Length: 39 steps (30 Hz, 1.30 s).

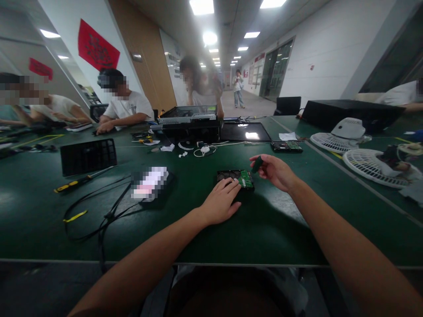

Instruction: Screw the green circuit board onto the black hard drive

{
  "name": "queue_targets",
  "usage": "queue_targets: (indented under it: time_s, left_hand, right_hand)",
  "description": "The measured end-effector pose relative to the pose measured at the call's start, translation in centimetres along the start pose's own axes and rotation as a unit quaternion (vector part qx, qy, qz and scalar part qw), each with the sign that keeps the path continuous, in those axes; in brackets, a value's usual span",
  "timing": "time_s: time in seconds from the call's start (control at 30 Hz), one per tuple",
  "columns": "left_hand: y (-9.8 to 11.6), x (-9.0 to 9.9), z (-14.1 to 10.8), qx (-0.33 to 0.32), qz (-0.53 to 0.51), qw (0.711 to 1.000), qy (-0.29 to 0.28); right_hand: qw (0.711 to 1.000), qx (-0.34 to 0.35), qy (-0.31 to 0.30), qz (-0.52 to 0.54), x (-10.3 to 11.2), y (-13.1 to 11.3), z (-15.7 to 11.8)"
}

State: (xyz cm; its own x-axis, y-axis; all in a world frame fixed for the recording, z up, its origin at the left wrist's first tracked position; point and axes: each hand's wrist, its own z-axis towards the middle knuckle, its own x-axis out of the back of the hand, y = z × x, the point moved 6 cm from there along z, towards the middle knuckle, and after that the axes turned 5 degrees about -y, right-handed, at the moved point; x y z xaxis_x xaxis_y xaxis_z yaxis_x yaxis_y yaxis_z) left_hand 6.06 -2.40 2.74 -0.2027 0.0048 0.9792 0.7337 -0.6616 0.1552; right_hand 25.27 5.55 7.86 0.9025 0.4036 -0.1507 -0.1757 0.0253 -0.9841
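A hard drive (246, 178) lies on the green table in front of me, its green circuit board facing up. My left hand (223, 198) rests over its near left part, fingers stretched flat across the top and thumb apart at the near side. Just above the drive's right end, my right hand (272, 171) pinches a small tool with a dark green handle (257, 164), which looks like a screwdriver. Its shaft and tip cannot be made out. Part of the drive's surface is hidden under my left fingers.
Farther back are an open computer case (188, 121), a flat dark panel (246, 132) and another circuit-board drive (286, 146). White fan parts (370, 165) lie at right. A yellow-black screwdriver (74, 184), phone (150, 182) and black cord (109, 215) occupy the left. People sit across the table.
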Motion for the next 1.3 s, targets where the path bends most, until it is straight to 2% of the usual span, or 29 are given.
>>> queue_targets:
  time_s: [0.3,0.5,0.67,0.93,1.3]
  left_hand:
    - [0.0,0.0,-0.1,-0.004,-0.007,1.0,0.006]
    - [0.0,-0.1,0.0,-0.001,-0.002,1.0,0.007]
    - [0.1,0.0,-0.1,-0.003,-0.001,1.0,0.005]
    - [0.1,0.1,-0.1,0.001,-0.004,1.0,0.001]
    - [0.1,0.2,-0.1,0.002,-0.014,1.0,0.004]
  right_hand:
    - [0.998,0.034,0.025,-0.049,0.6,-0.3,0.3]
    - [0.999,0.028,0.004,-0.024,0.8,-0.2,0.2]
    - [0.998,0.033,-0.005,-0.053,0.7,-0.5,0.1]
    - [0.993,0.06,0.027,-0.101,1.1,-0.8,0.0]
    - [0.999,0.011,-0.024,-0.042,0.5,-0.3,-0.1]
